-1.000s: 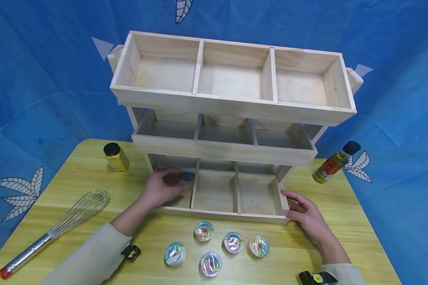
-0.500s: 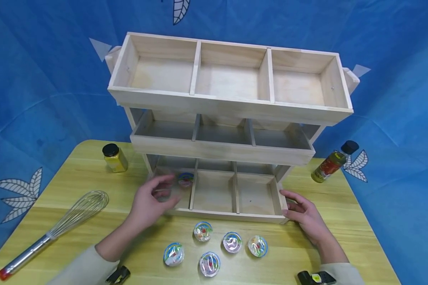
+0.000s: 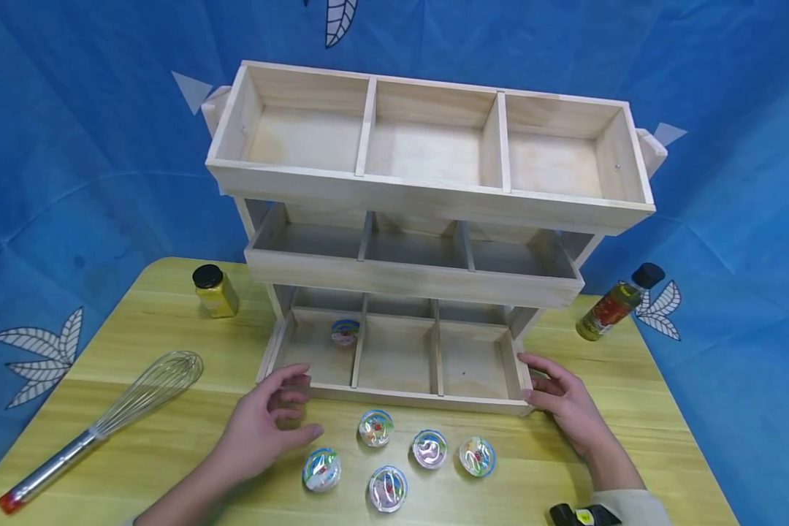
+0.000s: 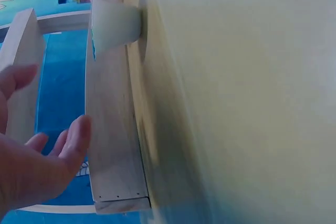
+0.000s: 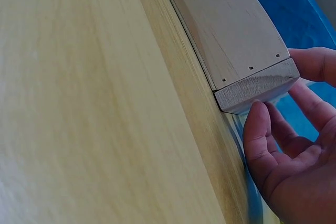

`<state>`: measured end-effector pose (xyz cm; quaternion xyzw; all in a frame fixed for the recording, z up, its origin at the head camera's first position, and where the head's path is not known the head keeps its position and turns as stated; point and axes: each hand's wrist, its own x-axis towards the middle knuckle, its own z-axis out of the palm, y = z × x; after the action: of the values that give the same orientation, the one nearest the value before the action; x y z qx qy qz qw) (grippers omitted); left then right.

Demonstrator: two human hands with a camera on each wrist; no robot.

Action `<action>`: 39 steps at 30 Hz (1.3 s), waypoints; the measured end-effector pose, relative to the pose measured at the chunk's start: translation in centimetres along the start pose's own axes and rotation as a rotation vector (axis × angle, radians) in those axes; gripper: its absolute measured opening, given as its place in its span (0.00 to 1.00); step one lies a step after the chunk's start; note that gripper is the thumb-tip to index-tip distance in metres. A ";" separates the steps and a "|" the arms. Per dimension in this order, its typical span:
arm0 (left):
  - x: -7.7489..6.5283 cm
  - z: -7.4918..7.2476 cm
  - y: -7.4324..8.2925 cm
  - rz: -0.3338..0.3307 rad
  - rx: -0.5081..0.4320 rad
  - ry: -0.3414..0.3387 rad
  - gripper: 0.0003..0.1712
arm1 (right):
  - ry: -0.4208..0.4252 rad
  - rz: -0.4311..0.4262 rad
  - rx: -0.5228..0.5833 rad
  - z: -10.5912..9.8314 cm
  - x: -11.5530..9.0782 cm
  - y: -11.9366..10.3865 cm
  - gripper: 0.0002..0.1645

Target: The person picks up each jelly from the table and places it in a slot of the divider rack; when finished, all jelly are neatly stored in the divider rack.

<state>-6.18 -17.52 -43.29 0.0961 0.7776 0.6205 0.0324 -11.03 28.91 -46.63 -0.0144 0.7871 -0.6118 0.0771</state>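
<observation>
My left hand (image 3: 256, 431), fingers loosely bent and holding nothing, hovers off the front left corner of the wooden three-tier shelf (image 3: 408, 281). One small jelly cup (image 3: 345, 332) with a printed film lid sits in the bottom tier's left compartment, at its back right beside the divider. On the table, several similar cups lie in front of the shelf; the nearest cup (image 3: 321, 469) is just right of my left thumb. My right hand (image 3: 565, 398) holds the right end of the bottom tier, thumb and forefinger (image 5: 315, 64) on its end board (image 5: 257, 87).
A whisk (image 3: 128, 409) lies at the left of the wooden table (image 3: 513, 504). Behind it stands a yellow jar (image 3: 217, 292) with a black lid. A dark-capped bottle (image 3: 611, 310) stands right of the shelf. Blue cloth (image 3: 92, 131) hangs behind.
My left hand has let go of the jelly cup in the bottom left compartment and drawn back toward the front left. The right hand stays on the shelf end.
</observation>
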 end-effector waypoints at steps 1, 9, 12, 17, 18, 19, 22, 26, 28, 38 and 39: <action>-0.3 0.0 0.0 -0.021 0.006 -0.032 0.47 | -0.001 0.000 0.000 0.0 0.0 0.0 0.35; -2.3 0.1 -0.7 -0.126 0.029 -0.204 0.47 | -0.006 -0.001 0.007 0.1 -0.1 -0.2 0.35; -2.8 0.3 -1.0 -0.158 0.009 -0.223 0.45 | -0.010 -0.004 0.013 0.0 -0.1 -0.2 0.35; -3.2 0.5 -1.8 -0.167 -0.025 -0.276 0.38 | -0.015 -0.008 0.017 0.0 0.0 -0.2 0.35; -3.3 0.5 -1.9 -0.171 -0.033 -0.289 0.37 | -0.017 -0.008 0.017 0.0 0.0 -0.1 0.35; -3.3 0.5 -2.0 -0.176 -0.038 -0.301 0.36 | -0.016 -0.008 0.017 0.0 0.0 -0.1 0.35; -3.3 0.6 -2.3 -0.190 -0.059 -0.329 0.36 | -0.015 -0.006 0.016 0.0 -0.1 0.0 0.35; -3.2 0.9 -2.4 -0.209 -0.070 -0.344 0.36 | -0.010 -0.001 0.015 0.0 -0.1 0.0 0.35; -3.2 1.0 -2.5 -0.204 -0.068 -0.346 0.35 | -0.011 -0.002 0.017 0.0 -0.1 0.0 0.35; -3.1 1.4 -2.9 -0.149 -0.033 -0.325 0.29 | -0.009 -0.010 0.017 0.1 -0.1 0.1 0.35; -3.1 1.4 -3.0 -0.144 -0.030 -0.321 0.29 | -0.008 -0.009 0.017 0.0 -0.1 0.1 0.35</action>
<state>-3.19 -17.40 -46.75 0.1376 0.7580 0.6048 0.2018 -10.90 28.90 -46.72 -0.0201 0.7815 -0.6187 0.0777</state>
